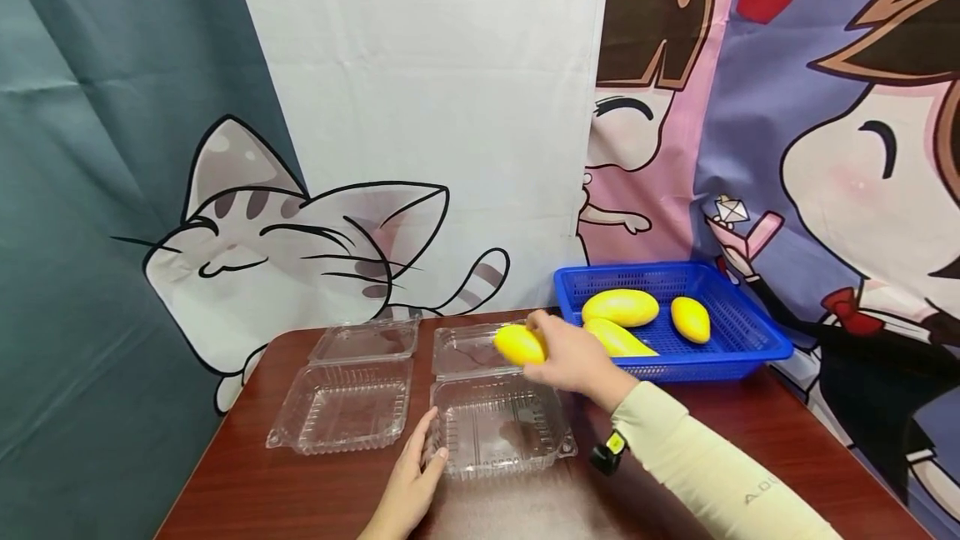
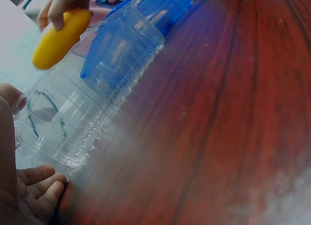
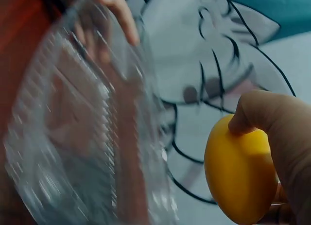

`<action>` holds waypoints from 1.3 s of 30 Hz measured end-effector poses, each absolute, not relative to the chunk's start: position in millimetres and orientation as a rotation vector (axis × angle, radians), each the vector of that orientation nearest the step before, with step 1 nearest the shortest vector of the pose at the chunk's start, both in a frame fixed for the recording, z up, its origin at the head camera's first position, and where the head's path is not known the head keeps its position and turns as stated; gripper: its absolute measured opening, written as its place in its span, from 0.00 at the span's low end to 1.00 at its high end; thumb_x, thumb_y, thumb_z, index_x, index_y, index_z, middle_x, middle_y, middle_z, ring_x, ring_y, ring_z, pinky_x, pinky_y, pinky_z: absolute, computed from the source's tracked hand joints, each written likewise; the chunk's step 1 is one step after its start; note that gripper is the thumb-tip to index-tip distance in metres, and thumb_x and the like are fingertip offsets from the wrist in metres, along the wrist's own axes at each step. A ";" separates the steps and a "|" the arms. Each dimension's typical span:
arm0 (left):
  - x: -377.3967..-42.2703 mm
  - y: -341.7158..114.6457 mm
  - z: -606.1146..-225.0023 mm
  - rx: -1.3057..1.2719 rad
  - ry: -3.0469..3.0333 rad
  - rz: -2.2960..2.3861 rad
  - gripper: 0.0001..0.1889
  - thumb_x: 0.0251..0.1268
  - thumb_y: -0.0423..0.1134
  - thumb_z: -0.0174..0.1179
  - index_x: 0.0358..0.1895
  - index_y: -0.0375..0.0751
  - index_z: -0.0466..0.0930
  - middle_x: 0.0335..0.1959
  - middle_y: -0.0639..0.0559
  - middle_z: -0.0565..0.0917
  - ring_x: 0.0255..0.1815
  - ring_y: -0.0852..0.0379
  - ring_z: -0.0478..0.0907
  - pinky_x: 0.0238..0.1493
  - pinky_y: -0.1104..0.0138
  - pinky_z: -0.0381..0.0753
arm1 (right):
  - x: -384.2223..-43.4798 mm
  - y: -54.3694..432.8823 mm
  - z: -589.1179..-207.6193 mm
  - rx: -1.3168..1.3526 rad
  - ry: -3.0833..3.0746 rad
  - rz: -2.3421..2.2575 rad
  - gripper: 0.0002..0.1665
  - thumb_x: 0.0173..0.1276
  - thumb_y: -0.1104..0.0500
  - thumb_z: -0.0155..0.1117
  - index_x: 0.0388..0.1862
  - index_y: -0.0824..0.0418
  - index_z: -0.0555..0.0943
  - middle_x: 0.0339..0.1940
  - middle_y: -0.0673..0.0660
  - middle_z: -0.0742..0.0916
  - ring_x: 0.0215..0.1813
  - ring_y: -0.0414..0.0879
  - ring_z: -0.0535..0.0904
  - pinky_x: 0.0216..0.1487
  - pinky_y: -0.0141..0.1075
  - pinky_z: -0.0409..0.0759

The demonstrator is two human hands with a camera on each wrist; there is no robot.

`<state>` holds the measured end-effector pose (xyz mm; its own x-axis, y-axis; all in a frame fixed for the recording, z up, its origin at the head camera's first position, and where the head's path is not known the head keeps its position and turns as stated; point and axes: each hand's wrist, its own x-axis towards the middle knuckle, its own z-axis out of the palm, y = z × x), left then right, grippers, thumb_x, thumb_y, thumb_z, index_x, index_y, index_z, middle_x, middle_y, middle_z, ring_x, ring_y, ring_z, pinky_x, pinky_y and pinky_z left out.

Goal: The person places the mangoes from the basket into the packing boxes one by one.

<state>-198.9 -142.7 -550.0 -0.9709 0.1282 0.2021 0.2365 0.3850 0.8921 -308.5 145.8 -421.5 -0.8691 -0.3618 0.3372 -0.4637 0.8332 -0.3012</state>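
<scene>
Fruit [image 1: 517, 345] gripped by right hand [image 1: 576, 361] above clear container [image 1: 483, 432], left hand [image 1: 411, 475] touching its side, fingers relaxed, 3 yellow fruits [image 1: 621, 307] in basket [image 1: 712, 368].

From my screen, I have an open way down into the right clear clamshell container [image 1: 487, 436], since its lid is folded back; its ribbed walls are the low barrier. The left hand [image 1: 411, 477] blocks its left wall toward the near corner. A narrow lane of tabletop [image 1: 232, 457] divides it from the left clear clamshell container [image 1: 352, 411], also open on top. On the right, the blue basket [image 1: 697, 369] walls off passage; inside, two mangoes [image 1: 621, 307] crowd its left part, leaving room around the third. Behind everything, the printed backdrop [image 1: 427, 107] stops reach.
</scene>
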 end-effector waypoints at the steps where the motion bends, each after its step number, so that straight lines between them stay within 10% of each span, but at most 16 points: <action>1: -199.1 -142.9 -549.8 -0.321 -2.534 -1.665 0.32 0.78 0.40 0.54 0.80 0.44 0.54 0.75 0.34 0.63 0.74 0.36 0.63 0.68 0.44 0.67 | -305.8 139.6 -425.3 0.648 -2.755 0.547 0.35 0.46 0.42 0.73 0.54 0.48 0.74 0.37 0.45 0.81 0.30 0.42 0.73 0.28 0.37 0.72; 39: -201.4 -142.8 -549.9 -0.329 -2.548 -1.700 0.33 0.78 0.41 0.54 0.80 0.46 0.54 0.76 0.32 0.62 0.74 0.35 0.64 0.68 0.47 0.67 | -260.8 69.7 -495.5 1.000 -2.881 0.682 0.32 0.54 0.32 0.73 0.49 0.46 0.72 0.36 0.43 0.79 0.29 0.36 0.73 0.28 0.34 0.73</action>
